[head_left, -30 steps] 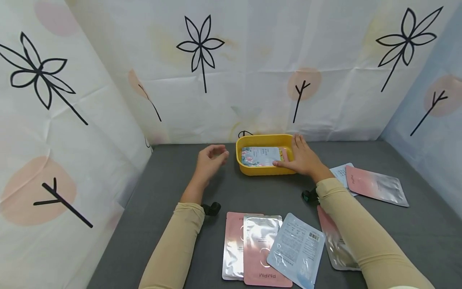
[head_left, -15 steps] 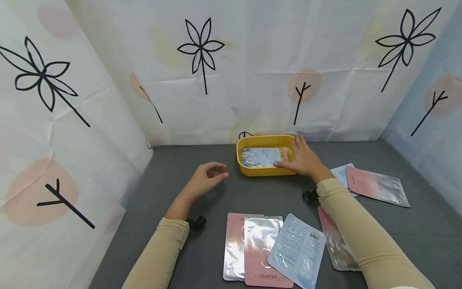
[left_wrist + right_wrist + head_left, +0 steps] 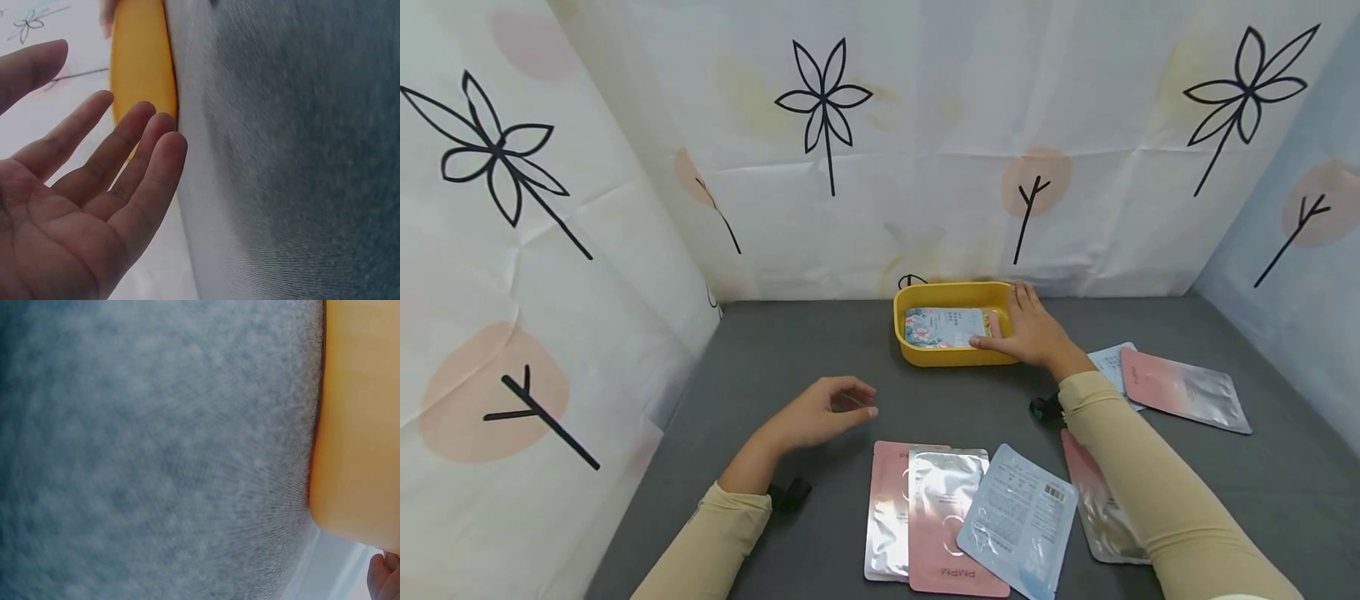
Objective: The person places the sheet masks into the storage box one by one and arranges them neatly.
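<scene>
My left hand (image 3: 822, 414) hovers over the table left of the foil sachets, fingers loosely bent and holding nothing. Its spread fingers (image 3: 164, 156) show bare in the left wrist view. At the back, my right hand (image 3: 1036, 333) rests on the right end of a yellow plastic tub (image 3: 955, 357), fingers straight along the end rim and thumb over the front rim. Inside the tub lies a pale blue floral sachet (image 3: 942, 327), with a strip of pink beside it. Nearest my left hand are a pink-and-silver sachet (image 3: 886, 533), another overlapping it (image 3: 946, 492), and a blue sachet (image 3: 1022, 517).
Under my right forearm lies a pink-and-silver sachet (image 3: 1093, 500), partly hidden. Farther right, another pink sachet (image 3: 1183, 390) overlaps a pale blue one (image 3: 1107, 360). A patterned cloth backdrop (image 3: 925, 217) rises behind the grey table (image 3: 805, 342) and along its sides.
My left hand has come back from beside the tub toward the near sachets, moving down in the head view. My right hand and the tub have stayed put.
</scene>
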A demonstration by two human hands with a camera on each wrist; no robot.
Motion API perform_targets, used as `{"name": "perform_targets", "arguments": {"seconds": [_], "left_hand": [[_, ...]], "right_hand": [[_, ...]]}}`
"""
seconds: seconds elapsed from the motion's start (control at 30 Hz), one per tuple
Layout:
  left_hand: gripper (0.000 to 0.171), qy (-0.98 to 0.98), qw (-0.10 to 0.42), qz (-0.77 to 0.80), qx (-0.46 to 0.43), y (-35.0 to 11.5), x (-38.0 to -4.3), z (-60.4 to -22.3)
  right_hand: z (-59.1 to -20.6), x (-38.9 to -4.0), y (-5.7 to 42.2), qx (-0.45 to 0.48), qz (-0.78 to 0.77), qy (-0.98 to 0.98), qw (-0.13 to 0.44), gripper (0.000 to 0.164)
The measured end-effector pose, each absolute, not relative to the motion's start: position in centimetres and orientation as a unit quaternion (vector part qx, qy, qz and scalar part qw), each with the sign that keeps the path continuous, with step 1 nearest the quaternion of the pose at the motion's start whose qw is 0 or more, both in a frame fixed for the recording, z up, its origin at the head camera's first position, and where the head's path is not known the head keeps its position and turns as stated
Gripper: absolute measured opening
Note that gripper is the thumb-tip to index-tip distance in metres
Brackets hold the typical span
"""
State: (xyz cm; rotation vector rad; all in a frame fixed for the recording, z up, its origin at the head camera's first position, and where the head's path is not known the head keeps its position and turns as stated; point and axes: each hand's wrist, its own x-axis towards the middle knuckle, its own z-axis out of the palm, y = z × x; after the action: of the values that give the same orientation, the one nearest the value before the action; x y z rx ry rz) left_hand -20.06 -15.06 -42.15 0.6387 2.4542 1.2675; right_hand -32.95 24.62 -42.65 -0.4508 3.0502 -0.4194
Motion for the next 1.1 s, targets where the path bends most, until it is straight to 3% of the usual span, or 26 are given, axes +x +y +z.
{"name": "perform_targets", "arguments": {"seconds": [0.67,1.1], "left_hand": [[0.044,0.86,0.204,0.388,0.26,-12.3,-18.1,-43.0],[0.034,0.853,0.212,0.387,0.278,-11.9,-17.6,-43.1]], "right_hand": [[-43.0,-33.0,24.7,-0.144,-0.135,0.98,0.017,0.132],[-42.8,-33.0,24.6,-0.142,-0.137,0.98,0.022,0.132]]}}
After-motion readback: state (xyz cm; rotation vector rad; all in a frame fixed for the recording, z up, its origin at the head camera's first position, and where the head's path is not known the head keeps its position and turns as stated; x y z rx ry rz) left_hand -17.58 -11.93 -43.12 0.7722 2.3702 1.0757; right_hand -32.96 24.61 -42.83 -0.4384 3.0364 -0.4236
